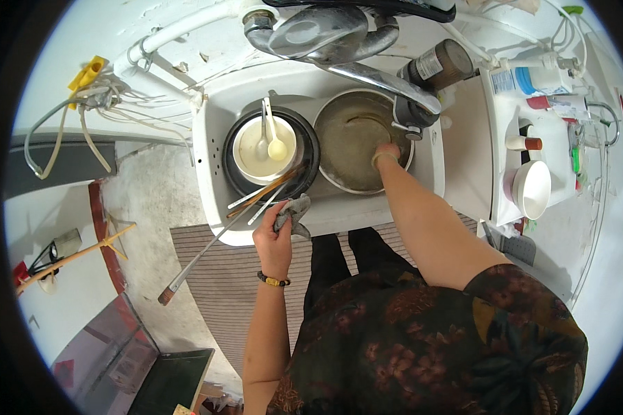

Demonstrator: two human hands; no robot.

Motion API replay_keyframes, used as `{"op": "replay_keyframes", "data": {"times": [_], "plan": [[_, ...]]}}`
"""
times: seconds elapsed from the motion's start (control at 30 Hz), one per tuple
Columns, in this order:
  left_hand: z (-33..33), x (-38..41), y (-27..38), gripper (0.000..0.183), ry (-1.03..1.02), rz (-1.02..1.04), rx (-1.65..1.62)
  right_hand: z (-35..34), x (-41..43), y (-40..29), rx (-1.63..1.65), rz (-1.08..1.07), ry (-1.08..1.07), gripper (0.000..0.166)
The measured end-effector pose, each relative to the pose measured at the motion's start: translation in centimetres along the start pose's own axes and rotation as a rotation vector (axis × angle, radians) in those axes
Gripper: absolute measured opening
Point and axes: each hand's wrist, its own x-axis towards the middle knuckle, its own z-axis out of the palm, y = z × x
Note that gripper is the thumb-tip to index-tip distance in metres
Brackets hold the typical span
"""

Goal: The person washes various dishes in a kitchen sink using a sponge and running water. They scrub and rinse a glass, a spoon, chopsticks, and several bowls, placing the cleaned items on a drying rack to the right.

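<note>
At the sink's front edge, my left hand (pixel 273 243) grips a crumpled grey cloth (pixel 294 211). My right hand (pixel 388 151) dips into the cloudy water of a round metal basin (pixel 337 182); its fingers are hidden below the surface. A dark curved edge (pixel 367 118) shows in that water. Left of the basin, a dark round pan (pixel 228 171) holds a white bowl (pixel 239 162) containing cloudy liquid. A metal spoon (pixel 261 148) and a pale yellow spoon (pixel 276 149) rest in the bowl. Chopsticks (pixel 259 196) and a long metal-handled utensil (pixel 202 254) lie across the pan's front rim.
The white sink (pixel 207 207) has a chrome faucet (pixel 374 80) reaching over the basin. A dark jar (pixel 438 65) stands at its back right corner. On the right-hand counter are a white bowl (pixel 532 189) and bottles (pixel 547 81). A striped mat (pixel 223 280) covers the floor.
</note>
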Motion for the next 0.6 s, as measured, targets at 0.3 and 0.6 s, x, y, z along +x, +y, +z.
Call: {"op": "replay_keyframes", "data": {"times": [0.3, 0.6], "plan": [[-0.5, 0.4, 0.0, 0.024, 0.023, -0.035, -0.067, -5.4, 1.4, 0.6, 0.860, 0.669, -0.649, 0.028], [-0.5, 0.1, -0.4, 0.023, 0.027, -0.021, -0.087, -4.3, 1.3, -0.5, 0.692, 0.176, -0.489, 0.038]]}}
